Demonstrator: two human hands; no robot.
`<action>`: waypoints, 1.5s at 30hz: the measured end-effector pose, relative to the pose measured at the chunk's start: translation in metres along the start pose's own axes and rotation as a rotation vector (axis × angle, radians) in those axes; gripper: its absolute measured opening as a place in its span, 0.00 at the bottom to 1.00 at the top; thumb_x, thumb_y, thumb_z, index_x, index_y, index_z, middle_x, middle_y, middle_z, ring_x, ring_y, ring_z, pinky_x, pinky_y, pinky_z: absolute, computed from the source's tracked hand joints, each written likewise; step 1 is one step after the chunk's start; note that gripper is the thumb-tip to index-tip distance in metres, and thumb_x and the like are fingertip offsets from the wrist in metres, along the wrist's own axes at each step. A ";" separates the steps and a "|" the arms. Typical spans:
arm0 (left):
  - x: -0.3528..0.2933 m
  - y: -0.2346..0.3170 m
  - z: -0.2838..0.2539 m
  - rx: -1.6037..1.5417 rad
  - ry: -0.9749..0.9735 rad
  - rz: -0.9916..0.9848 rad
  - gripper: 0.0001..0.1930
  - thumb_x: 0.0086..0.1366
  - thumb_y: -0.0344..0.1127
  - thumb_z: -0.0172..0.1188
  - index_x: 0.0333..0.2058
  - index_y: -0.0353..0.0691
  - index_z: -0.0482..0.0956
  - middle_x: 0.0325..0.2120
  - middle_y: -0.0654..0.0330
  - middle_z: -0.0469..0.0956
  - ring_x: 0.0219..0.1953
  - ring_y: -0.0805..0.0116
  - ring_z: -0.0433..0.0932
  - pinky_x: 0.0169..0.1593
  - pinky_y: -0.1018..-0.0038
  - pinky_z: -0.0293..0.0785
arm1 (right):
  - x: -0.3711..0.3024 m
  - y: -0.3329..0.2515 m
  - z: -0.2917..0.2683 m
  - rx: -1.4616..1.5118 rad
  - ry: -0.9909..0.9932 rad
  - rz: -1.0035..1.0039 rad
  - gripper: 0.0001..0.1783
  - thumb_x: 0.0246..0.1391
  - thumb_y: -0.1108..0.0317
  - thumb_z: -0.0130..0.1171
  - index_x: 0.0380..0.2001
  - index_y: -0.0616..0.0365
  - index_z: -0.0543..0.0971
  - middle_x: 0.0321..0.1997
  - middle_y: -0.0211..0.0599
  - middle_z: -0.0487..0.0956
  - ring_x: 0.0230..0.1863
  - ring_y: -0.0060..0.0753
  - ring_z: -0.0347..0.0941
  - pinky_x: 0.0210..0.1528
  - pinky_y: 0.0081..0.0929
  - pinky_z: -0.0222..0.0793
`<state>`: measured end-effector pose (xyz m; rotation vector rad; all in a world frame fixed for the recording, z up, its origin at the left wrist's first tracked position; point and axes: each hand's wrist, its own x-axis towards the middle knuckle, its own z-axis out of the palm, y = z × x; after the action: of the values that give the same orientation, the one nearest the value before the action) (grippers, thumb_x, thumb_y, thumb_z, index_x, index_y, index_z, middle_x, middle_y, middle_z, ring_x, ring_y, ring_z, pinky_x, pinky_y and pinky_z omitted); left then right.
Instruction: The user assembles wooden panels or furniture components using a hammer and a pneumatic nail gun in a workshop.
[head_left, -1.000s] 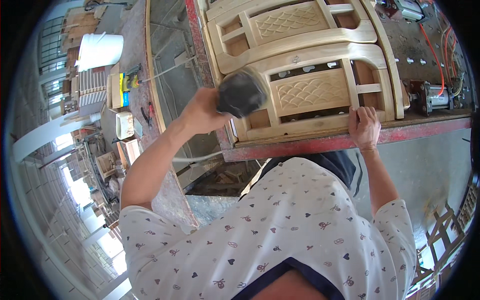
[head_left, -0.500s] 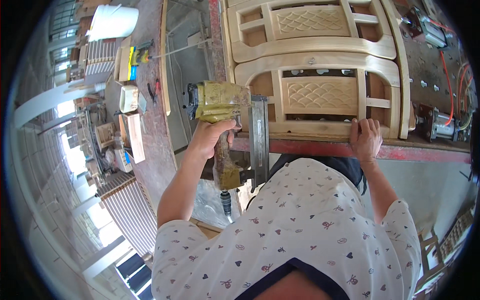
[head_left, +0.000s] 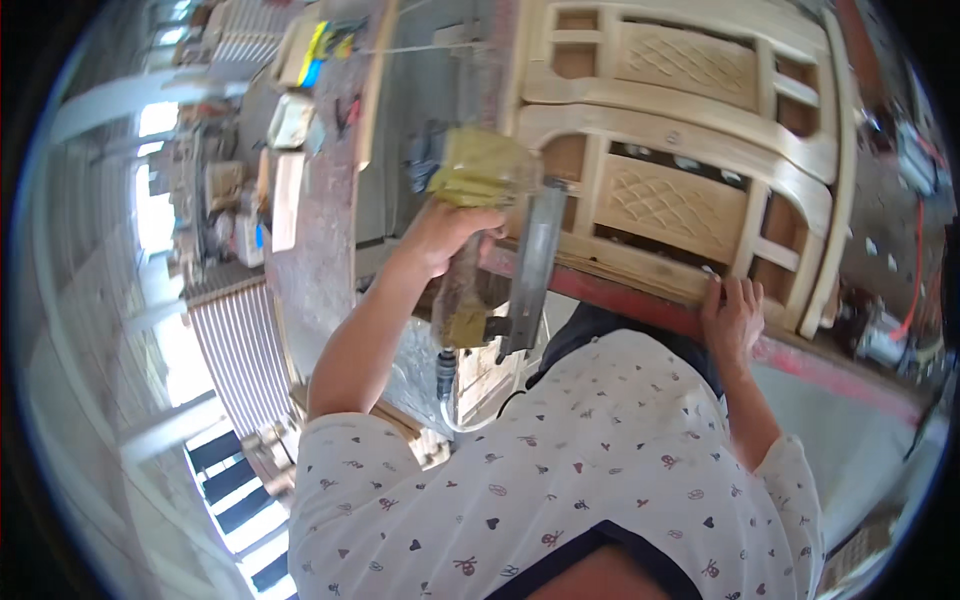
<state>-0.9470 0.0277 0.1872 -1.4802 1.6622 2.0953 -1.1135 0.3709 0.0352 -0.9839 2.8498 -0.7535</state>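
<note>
While the left hand (head_left: 455, 235) wraps its fingers round the grip of a yellow nail gun (head_left: 485, 180), thumb up near the trigger, the right hand (head_left: 735, 315) lies on the near rail of the nearer carved frame (head_left: 665, 205), its fingers half curled over the edge; how firmly it presses cannot be told. The nail gun is upright and a little blurred, at the left end of that frame, its silver magazine (head_left: 535, 270) overlapping the frame's near left corner in the view; whether the two touch is unclear. From the foot of the grip a pale air hose (head_left: 470, 425) loops down on the frame's near side.

The nearer carved frame sits flat on a red-edged counter (head_left: 625, 303). Directly beyond it lies a farther carved frame (head_left: 688, 65) of the same pale wood, with a similar scale-patterned panel. To its right are a metal cylinder (head_left: 885, 335) and a red tube (head_left: 918, 270). Well to its left, a second counter (head_left: 330, 205) bears a white tub (head_left: 291, 122), a pale board (head_left: 289, 200) and red-handled pliers (head_left: 350, 112). Farther to the frame's left, on the near side, stands a slatted stack (head_left: 240, 350).
</note>
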 end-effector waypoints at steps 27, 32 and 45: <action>0.014 -0.212 -0.558 0.973 1.029 0.004 0.19 0.55 0.43 0.64 0.33 0.28 0.80 0.20 0.49 0.79 0.23 0.54 0.79 0.26 0.63 0.75 | -0.031 -0.050 0.045 -0.153 0.028 0.172 0.06 0.53 0.66 0.57 0.30 0.56 0.75 0.35 0.44 0.76 0.39 0.52 0.69 0.44 0.45 0.66; 0.050 -0.170 -0.518 0.823 0.830 0.024 0.20 0.55 0.43 0.64 0.35 0.28 0.79 0.23 0.48 0.78 0.25 0.52 0.78 0.28 0.62 0.75 | -0.042 -0.089 0.030 -0.243 0.020 0.167 0.06 0.52 0.67 0.58 0.31 0.55 0.75 0.37 0.43 0.75 0.40 0.51 0.69 0.46 0.44 0.67; 0.042 -0.141 -0.471 0.637 0.657 -0.069 0.22 0.55 0.44 0.62 0.39 0.28 0.77 0.30 0.44 0.77 0.31 0.48 0.78 0.35 0.59 0.74 | 0.074 -0.175 0.116 0.124 -0.085 -0.201 0.13 0.51 0.68 0.60 0.42 0.53 0.78 0.38 0.36 0.76 0.31 0.45 0.74 0.34 0.37 0.72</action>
<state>-0.5960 -0.3046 0.0861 -2.0132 2.1334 0.8968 -1.0509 0.1575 0.0216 -1.2630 2.6244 -0.8688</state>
